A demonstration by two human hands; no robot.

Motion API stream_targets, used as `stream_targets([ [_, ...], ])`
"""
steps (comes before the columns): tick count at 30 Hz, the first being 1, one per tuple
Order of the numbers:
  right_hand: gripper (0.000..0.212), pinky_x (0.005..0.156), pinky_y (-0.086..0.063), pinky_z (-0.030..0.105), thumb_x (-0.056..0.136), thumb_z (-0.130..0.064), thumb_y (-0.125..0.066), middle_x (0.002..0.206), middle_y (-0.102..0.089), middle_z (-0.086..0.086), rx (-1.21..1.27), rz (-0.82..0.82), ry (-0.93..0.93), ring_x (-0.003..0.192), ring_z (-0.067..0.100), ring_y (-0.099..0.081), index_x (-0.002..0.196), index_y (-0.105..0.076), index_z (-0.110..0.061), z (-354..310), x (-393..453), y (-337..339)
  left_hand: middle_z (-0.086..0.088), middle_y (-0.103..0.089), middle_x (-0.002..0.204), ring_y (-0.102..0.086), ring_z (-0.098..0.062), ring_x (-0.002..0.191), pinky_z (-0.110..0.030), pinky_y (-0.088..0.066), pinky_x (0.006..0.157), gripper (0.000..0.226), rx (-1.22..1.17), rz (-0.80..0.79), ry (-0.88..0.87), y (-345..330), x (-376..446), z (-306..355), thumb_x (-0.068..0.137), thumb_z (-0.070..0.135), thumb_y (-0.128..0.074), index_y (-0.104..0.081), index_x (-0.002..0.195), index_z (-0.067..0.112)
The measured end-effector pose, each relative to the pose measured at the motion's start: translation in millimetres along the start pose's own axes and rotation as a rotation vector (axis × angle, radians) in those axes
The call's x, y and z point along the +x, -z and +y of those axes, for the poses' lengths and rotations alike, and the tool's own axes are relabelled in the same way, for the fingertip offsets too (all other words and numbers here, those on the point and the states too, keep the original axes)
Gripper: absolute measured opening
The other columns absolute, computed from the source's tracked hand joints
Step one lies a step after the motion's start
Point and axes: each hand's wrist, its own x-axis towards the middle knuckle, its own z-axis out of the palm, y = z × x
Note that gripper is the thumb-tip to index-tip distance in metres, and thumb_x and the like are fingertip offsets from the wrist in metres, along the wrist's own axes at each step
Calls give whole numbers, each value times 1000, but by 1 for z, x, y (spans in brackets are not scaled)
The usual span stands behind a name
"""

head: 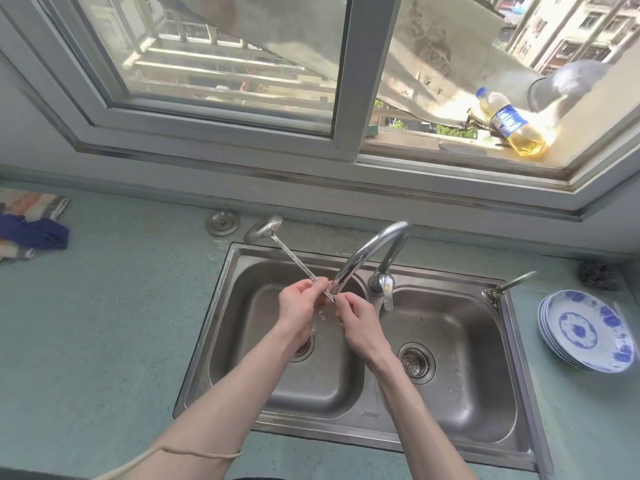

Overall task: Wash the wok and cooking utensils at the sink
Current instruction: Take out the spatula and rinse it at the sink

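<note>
Both forearms reach up from the lower frame over the left basin of the sink [221, 344]. The left hand [300, 306] and right hand [356, 318] pinch the ladle [294, 259] by its handle end under the tap [367, 251]; stiff, light, slippery steel, bowl angled toward the counter [121, 306] at upper left.

The faucet [367, 258] arches over the left basin [263, 382]; the right basin [460, 386] lies open.

sink [370, 415] front rim stamped with small brand, unreadable, bottle [509, 126] label blurred
</note>
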Motion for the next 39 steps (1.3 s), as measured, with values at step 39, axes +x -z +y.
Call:
stream_targets([
  [39, 37, 40, -15, 21, 112, -43, -36, 59, -29, -3, 58, -327, -303, 48, 12, -19, 89, -49, -17, 24, -67, 47, -17, -77, 86, -77, -22, 74, -29, -63, 66, 10, -291, 76, 142, -7, -13, -13, 95, 3, -69, -66, 98, -5],
])
